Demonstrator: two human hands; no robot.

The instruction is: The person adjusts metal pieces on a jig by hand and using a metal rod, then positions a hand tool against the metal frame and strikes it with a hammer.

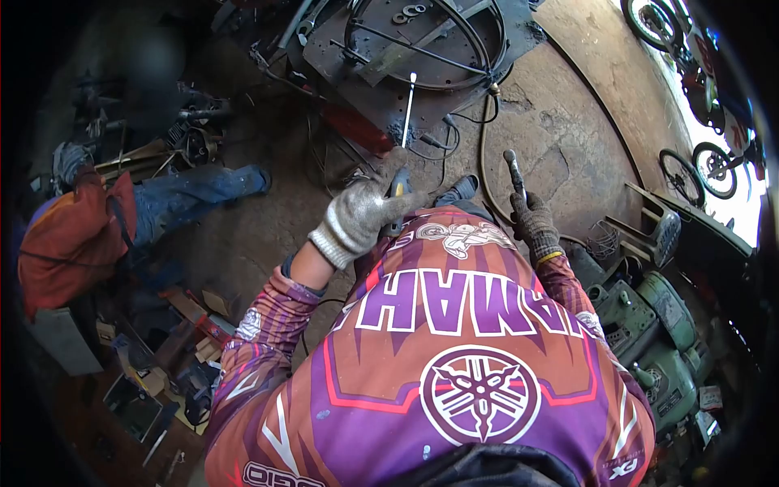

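Observation:
My left hand, in a grey-white knit glove, is closed around the yellow-and-black handle of a screwdriver. Its pale shaft points away from me, with the tip over the dark metal table. My right hand, in a darker, dirty glove, grips a ratchet-like tool with a rounded dark head and a shiny metal neck; its exact kind is unclear. Both hands are in front of my shirt. On the table lies a round metal frame with bars across it, near several metal rings.
Another person in an orange top is at the left beside metal parts. A hose and cables trail over the floor. Green machinery stands at right, below a metal chair-like frame. Motorbikes are at upper right; boxes and tools lie lower left.

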